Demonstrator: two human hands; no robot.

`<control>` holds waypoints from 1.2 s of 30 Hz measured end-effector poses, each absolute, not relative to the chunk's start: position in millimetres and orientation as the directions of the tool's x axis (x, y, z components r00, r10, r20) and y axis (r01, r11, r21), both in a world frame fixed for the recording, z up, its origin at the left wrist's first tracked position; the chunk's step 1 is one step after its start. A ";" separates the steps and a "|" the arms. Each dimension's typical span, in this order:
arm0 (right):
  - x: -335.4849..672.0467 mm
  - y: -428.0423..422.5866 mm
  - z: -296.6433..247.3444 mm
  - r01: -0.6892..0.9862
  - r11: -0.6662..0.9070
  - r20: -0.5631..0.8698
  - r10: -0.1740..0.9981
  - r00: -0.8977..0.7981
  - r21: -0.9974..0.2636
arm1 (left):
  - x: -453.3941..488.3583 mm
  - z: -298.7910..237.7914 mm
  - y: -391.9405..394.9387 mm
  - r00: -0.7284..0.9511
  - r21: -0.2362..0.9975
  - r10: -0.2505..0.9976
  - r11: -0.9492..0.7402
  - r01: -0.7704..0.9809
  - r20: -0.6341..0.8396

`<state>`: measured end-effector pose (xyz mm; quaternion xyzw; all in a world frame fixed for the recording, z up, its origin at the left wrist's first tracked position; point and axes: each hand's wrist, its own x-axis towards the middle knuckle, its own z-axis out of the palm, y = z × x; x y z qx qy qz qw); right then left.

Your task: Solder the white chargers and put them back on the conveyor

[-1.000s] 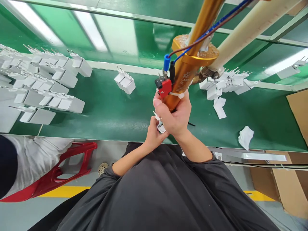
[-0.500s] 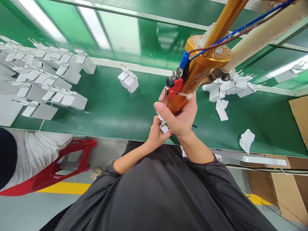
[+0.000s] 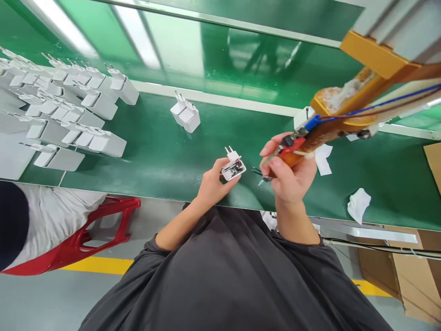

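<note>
My left hand (image 3: 214, 183) grips a white plug charger (image 3: 234, 169) by its sides. The housing is open towards me, with circuit parts showing inside and two pins pointing away. My right hand (image 3: 289, 177) is wrapped round a gold-coloured glue gun (image 3: 312, 138). A red switch (image 3: 293, 145) with blue and brown wires is fixed to it. Its pale teal nozzle tip (image 3: 261, 182) points down to the left, apart from the charger. Between the hands, thin dark prongs (image 3: 255, 170) lie over the bench; they look like tweezers, partly hidden by my right hand.
White plug chargers (image 3: 65, 105) crowd the bench's left side, and two more (image 3: 185, 114) stand at the back. Crumpled white paper (image 3: 359, 205) and a folded piece (image 3: 323, 159) lie right. Another person's white-clothed leg (image 3: 62, 207) and a red stool (image 3: 113, 220) are at left.
My right hand has drawn the glue gun away to the right, off the charger. The charger's open inside now shows, still in my left hand, which has shifted slightly left.
</note>
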<state>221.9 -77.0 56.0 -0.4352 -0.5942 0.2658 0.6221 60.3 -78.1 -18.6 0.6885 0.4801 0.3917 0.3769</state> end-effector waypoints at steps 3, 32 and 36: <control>246.8 -73.4 51.9 0.205 0.489 0.528 0.817 0.232 -0.848 | 48.3 -3.4 -77.4 0.259 0.919 0.962 -0.181 0.350 0.091; 276.0 -115.9 -9.2 0.744 0.262 0.495 0.862 0.105 -0.615 | 53.4 26.6 -82.4 0.229 0.859 0.956 -0.270 0.435 0.184; 258.4 -122.1 23.7 0.689 0.384 0.570 0.820 0.052 -0.614 | 51.7 27.6 -83.1 0.197 0.880 0.970 -0.215 0.424 0.142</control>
